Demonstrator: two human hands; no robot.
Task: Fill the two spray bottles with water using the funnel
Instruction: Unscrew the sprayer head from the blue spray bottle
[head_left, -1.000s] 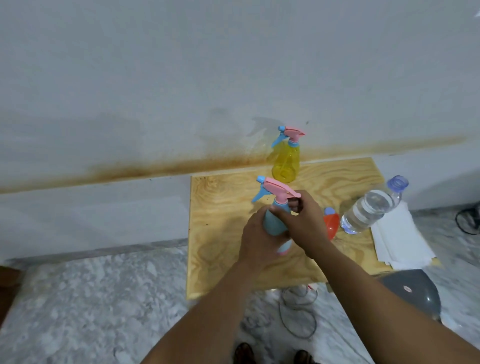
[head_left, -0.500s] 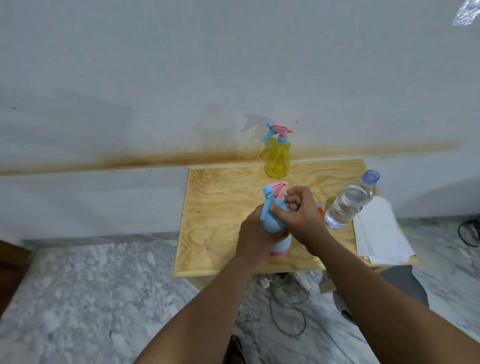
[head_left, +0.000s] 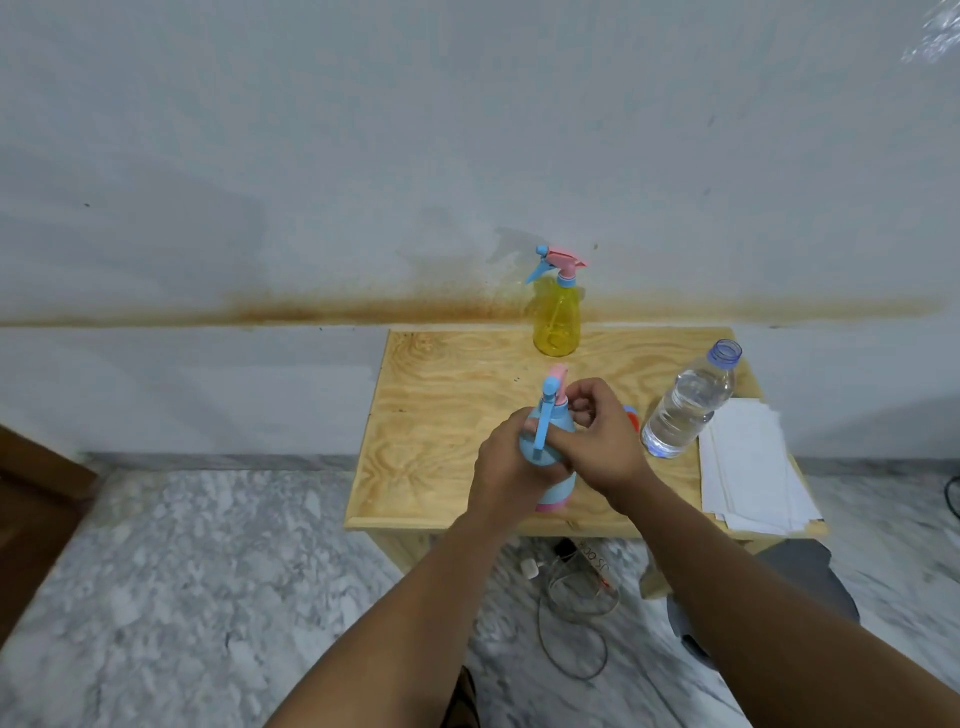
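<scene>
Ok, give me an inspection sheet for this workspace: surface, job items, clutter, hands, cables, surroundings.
Surface: small plywood table against the wall.
Job's things: blue spray bottle upright near the front edge, spray head on; yellow spray bottle upright at the back, head on; water bottle uncapped, partly full; orange funnel mostly hidden behind the right hand.
Clutter: white paper stack overhanging the table's right edge.
Hands: left hand grips the blue bottle's body; right hand grips its neck collar.
Cables: loose cable and a plug on the floor under the table.
Surroundings: stained grey wall, marble floor.
</scene>
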